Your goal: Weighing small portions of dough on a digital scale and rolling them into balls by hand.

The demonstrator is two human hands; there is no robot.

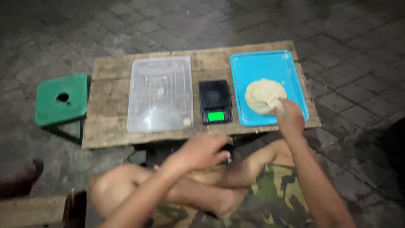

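Scene dim; overhead light falls on the wooden table. Surrounding pavement darkens toward edges. Left hand motion-blurred; overall focus soft.

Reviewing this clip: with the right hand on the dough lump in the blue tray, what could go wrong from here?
1. The blue tray sits near the wooden table's right end, so a hard pull by the right hand on the dough lump might slide it off.
2. The digital scale stands close beside the tray and might get knocked.
3. The left hand looks motion-blurred, hovering off the table, steadying nothing.
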